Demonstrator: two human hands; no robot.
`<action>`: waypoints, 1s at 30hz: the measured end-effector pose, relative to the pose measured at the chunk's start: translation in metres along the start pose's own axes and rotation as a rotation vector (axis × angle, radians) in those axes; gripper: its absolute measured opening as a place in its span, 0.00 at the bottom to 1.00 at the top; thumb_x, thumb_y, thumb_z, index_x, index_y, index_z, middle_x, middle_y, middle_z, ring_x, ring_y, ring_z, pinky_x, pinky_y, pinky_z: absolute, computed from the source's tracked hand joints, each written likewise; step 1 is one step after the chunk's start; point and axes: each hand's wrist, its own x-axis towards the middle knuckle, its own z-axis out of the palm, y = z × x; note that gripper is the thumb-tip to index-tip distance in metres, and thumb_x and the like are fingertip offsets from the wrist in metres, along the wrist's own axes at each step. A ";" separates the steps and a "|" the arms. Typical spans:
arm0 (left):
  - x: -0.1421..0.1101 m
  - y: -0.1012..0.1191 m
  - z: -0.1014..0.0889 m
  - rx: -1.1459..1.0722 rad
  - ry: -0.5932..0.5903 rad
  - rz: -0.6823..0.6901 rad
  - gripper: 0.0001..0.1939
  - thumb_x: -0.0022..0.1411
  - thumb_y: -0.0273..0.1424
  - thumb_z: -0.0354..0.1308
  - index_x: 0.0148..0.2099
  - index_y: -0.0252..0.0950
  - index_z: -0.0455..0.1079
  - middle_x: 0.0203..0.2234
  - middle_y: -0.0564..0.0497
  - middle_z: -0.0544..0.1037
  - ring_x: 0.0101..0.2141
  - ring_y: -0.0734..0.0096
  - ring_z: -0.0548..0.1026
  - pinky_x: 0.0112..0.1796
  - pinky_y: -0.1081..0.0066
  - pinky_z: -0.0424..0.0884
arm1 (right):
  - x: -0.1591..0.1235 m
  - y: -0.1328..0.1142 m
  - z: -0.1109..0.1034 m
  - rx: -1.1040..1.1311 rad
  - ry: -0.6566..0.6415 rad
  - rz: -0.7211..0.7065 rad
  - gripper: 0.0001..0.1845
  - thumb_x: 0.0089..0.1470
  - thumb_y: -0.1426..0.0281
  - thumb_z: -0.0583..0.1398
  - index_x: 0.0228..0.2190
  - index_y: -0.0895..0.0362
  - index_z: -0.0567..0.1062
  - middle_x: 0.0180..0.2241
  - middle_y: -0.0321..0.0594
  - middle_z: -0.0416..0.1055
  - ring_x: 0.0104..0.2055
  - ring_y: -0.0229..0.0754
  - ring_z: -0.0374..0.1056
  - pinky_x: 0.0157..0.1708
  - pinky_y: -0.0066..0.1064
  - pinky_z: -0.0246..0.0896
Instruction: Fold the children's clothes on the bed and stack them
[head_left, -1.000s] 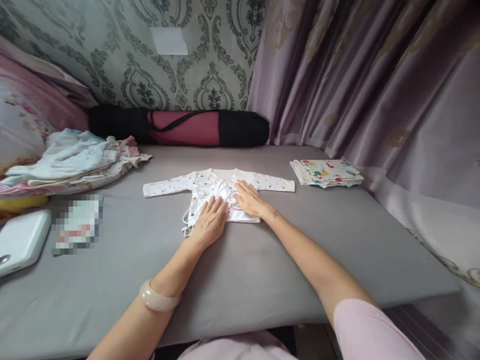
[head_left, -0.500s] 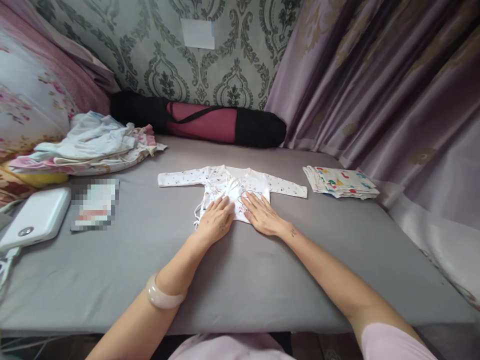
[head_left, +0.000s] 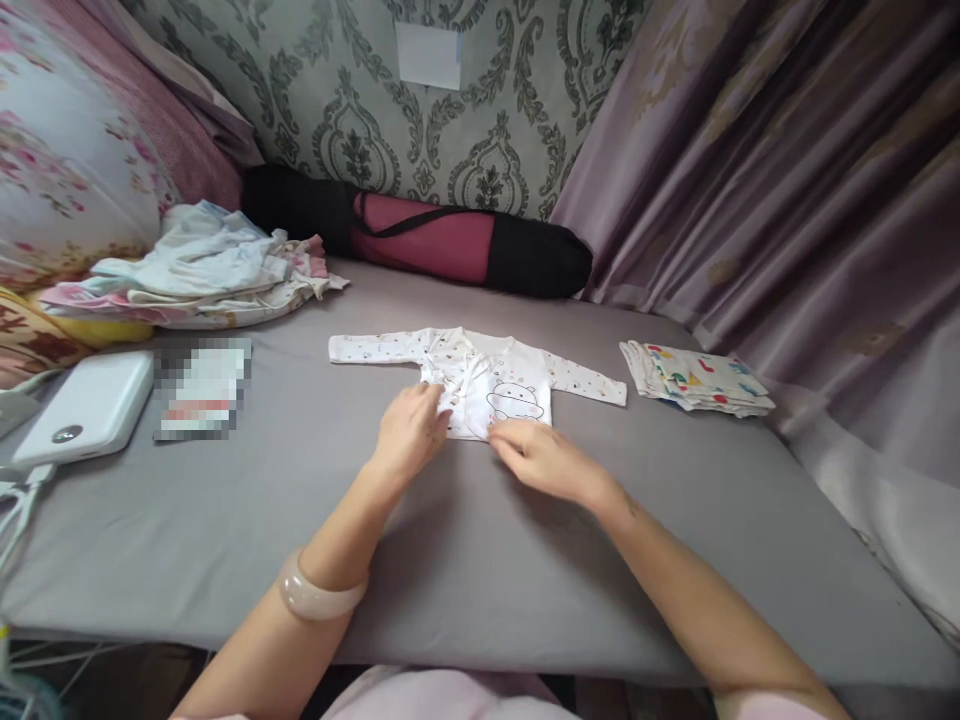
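A small white baby shirt [head_left: 480, 385] lies flat with both sleeves spread out, a cartoon animal face on its front and ties at the chest. At its lower left side, my left hand [head_left: 411, 432] has its fingers curled in and closed on the cloth; the fingertips are partly hidden. My right hand [head_left: 551, 460] is at the bottom hem below the printed face, thumb and fingers pinched together on the edge.
Folded printed cloths [head_left: 701, 378] lie to the right. Leftward are a pile of baby clothes [head_left: 217, 260], a blurred-out flat item [head_left: 204, 390] and a white power bank [head_left: 88, 408] with a cable. A black and maroon long bag [head_left: 420, 235] rests against the wall.
Both hands have gone from lying flat on the shirt to curled fingers at its lower part. My right hand has drawn back toward me, uncovering the printed face. The view has shifted slightly.
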 end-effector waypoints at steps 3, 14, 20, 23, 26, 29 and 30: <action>0.004 -0.015 -0.012 0.144 -0.075 -0.221 0.14 0.65 0.36 0.53 0.47 0.35 0.71 0.42 0.40 0.76 0.43 0.55 0.73 0.42 0.64 0.67 | 0.048 0.004 0.009 -0.020 0.204 0.071 0.26 0.67 0.65 0.45 0.60 0.61 0.65 0.62 0.50 0.63 0.66 0.47 0.55 0.65 0.42 0.47; 0.013 -0.029 -0.032 0.079 -0.385 -0.387 0.14 0.53 0.43 0.61 0.33 0.37 0.76 0.34 0.43 0.78 0.41 0.56 0.74 0.37 0.68 0.66 | 0.101 0.010 0.058 -0.102 0.042 0.187 0.39 0.66 0.54 0.39 0.68 0.67 0.46 0.71 0.47 0.37 0.72 0.45 0.30 0.68 0.42 0.20; 0.009 -0.056 -0.042 -0.310 -0.324 -0.552 0.07 0.54 0.35 0.56 0.31 0.36 0.70 0.19 0.53 0.73 0.23 0.70 0.70 0.25 0.73 0.60 | 0.100 0.008 0.044 -0.085 -0.038 0.195 0.39 0.66 0.55 0.38 0.68 0.68 0.45 0.71 0.48 0.35 0.72 0.47 0.29 0.68 0.44 0.21; 0.005 -0.073 -0.045 -0.416 -0.214 -0.631 0.07 0.52 0.35 0.56 0.30 0.36 0.69 0.20 0.53 0.74 0.22 0.71 0.69 0.25 0.74 0.61 | 0.105 -0.003 0.036 -0.074 -0.052 0.201 0.38 0.66 0.57 0.40 0.68 0.69 0.45 0.71 0.50 0.34 0.72 0.49 0.28 0.68 0.48 0.20; 0.001 -0.085 -0.048 -0.513 -0.168 -0.668 0.09 0.49 0.36 0.56 0.30 0.36 0.70 0.21 0.51 0.77 0.24 0.69 0.71 0.26 0.73 0.63 | 0.115 -0.018 0.037 -0.072 0.017 0.169 0.38 0.66 0.57 0.39 0.68 0.68 0.44 0.71 0.49 0.31 0.73 0.47 0.26 0.68 0.47 0.18; -0.002 -0.092 -0.052 -0.551 -0.117 -0.676 0.10 0.47 0.37 0.57 0.30 0.36 0.71 0.23 0.50 0.78 0.25 0.68 0.72 0.27 0.72 0.64 | 0.126 -0.028 0.050 -0.082 0.022 0.131 0.39 0.66 0.56 0.38 0.68 0.69 0.42 0.71 0.47 0.30 0.73 0.45 0.25 0.68 0.44 0.19; -0.003 -0.094 -0.053 -0.539 -0.097 -0.688 0.10 0.47 0.38 0.57 0.30 0.36 0.71 0.23 0.50 0.78 0.25 0.68 0.72 0.27 0.72 0.64 | 0.128 -0.030 0.054 -0.089 0.012 0.126 0.39 0.66 0.56 0.38 0.68 0.69 0.43 0.71 0.47 0.31 0.73 0.44 0.25 0.68 0.43 0.19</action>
